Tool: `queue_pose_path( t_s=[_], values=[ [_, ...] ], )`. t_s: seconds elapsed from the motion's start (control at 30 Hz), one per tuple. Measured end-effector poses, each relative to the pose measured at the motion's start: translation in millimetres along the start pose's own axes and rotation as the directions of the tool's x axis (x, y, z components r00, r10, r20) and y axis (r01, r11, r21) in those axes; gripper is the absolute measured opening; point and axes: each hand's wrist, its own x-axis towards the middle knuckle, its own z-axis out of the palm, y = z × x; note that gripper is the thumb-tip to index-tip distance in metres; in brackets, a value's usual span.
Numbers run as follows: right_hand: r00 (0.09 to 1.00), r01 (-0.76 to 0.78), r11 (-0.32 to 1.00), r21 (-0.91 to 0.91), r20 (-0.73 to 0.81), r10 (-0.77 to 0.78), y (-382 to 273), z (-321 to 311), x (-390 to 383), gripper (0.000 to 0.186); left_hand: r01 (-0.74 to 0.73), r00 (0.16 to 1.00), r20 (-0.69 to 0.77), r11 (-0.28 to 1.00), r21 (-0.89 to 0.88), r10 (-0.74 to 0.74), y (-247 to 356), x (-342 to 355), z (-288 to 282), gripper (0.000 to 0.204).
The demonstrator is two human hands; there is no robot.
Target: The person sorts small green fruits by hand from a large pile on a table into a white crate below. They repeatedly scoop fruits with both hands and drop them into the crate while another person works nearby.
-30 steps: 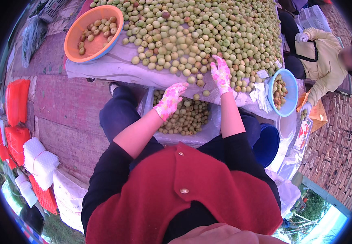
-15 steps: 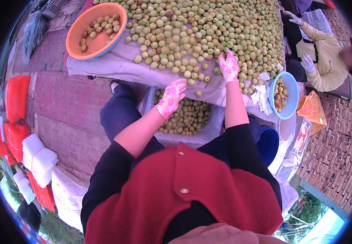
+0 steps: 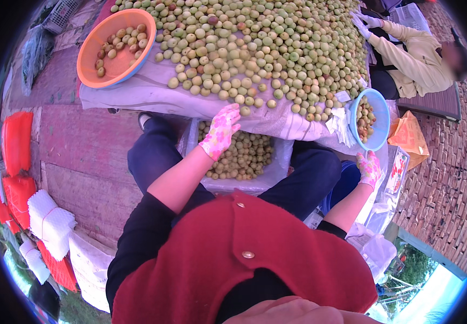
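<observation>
A heap of small round green-yellow fruits [image 3: 276, 48] covers the cloth-topped table in front of me. My left hand [image 3: 221, 132], in a pink patterned glove, is at the table's front edge, above a plastic-lined crate [image 3: 279, 162] full of similar fruit [image 3: 244, 156]. Its fingers are stretched out and close to a few loose fruits [image 3: 245, 110]; no fruit shows in it. My right hand [image 3: 369, 168], gloved alike, is out to the right, just below a light blue basin [image 3: 383, 110] and beside a dark blue bucket [image 3: 346, 183]. Its fingers are apart, with nothing visible in them.
An orange basin [image 3: 85, 65] with some browner fruit stands at the table's left. The light blue basin also contains brownish fruit. A co-worker [image 3: 414, 59] in white gloves reaches into the heap from the right. Red and white netting [image 3: 50, 221] lies at far left.
My right hand has left the fruit heap and swung right and back, to beside the light blue basin. My left hand has barely moved. The co-worker's hands have reached onto the heap.
</observation>
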Motion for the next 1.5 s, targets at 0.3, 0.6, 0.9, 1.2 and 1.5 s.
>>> queue_pose_path(
  t_s=[0.3, 0.6, 0.9, 1.2, 1.5],
  values=[
    [0.619, 0.537, 0.306, 0.786, -0.122, -0.776, -214.1, 40.4, -34.0, 0.030, -0.012, 1.000, -0.018, 1.000, 0.011, 0.012, -2.2, -0.2, -7.6, 0.036],
    [0.549, 0.825, 0.415, 0.383, -0.370, -0.749, -261.0, 67.9, -30.4, 0.034, -0.011, 1.000, -0.011, 1.000, 0.008, 0.011, 3.8, 2.3, -13.3, 0.038],
    [0.962, 0.266, 0.946, 0.185, -0.109, -0.249, -23.1, -2.1, -2.1, 0.041, 0.013, 0.999, 0.053, 0.999, -0.043, -0.011, 6.0, -4.0, -0.2, 0.038],
    [0.916, 0.401, 0.611, 0.683, -0.279, -0.289, -249.4, 101.4, 29.8, 0.060, 0.006, 1.000, -0.028, 1.000, -0.004, -0.006, 9.8, -13.2, 7.0, 0.039],
    [0.552, 0.833, 0.392, 0.391, -0.539, -0.636, -324.1, 106.6, -112.3, 0.049, 0.023, 1.000, -0.016, 0.999, -0.033, -0.024, 9.8, -7.8, 8.3, 0.056]
  ],
)
